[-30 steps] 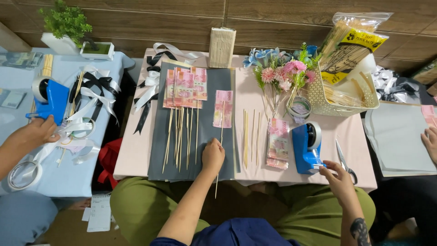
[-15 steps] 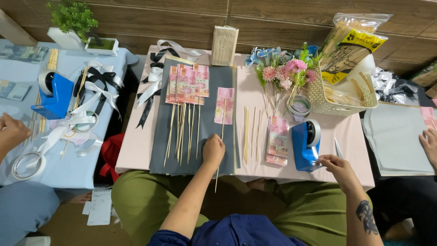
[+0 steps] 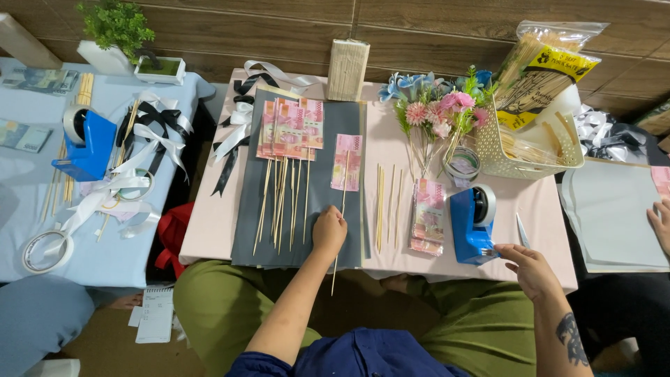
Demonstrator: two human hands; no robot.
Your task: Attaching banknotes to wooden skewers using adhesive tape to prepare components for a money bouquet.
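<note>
My left hand (image 3: 329, 231) is closed on a thin wooden skewer (image 3: 339, 230) with a pink banknote (image 3: 347, 161) fixed to its top, lying on a dark grey paper sheet (image 3: 314, 202). My right hand (image 3: 528, 269) reaches the front of the blue tape dispenser (image 3: 472, 223), thumb and forefinger together at its cutter. Whether tape sits between them is too small to tell. Several finished banknote skewers (image 3: 289, 129) lie fanned on the sheet's left. Loose skewers (image 3: 387, 206) and a banknote stack (image 3: 428, 217) lie between my hands.
Scissors (image 3: 522, 230) lie right of the dispenser. Artificial flowers (image 3: 436, 105), a cream basket (image 3: 537, 157), a bagged skewer bundle (image 3: 548, 63) and ribbons (image 3: 241, 122) line the back. Another person's hand (image 3: 659, 225) rests on grey paper at right. A blue-clothed table (image 3: 42, 209) stands left.
My right hand has moved left from beside the scissors to the dispenser's front. The other person's hand on the left table has gone out of view. My left hand stays put.
</note>
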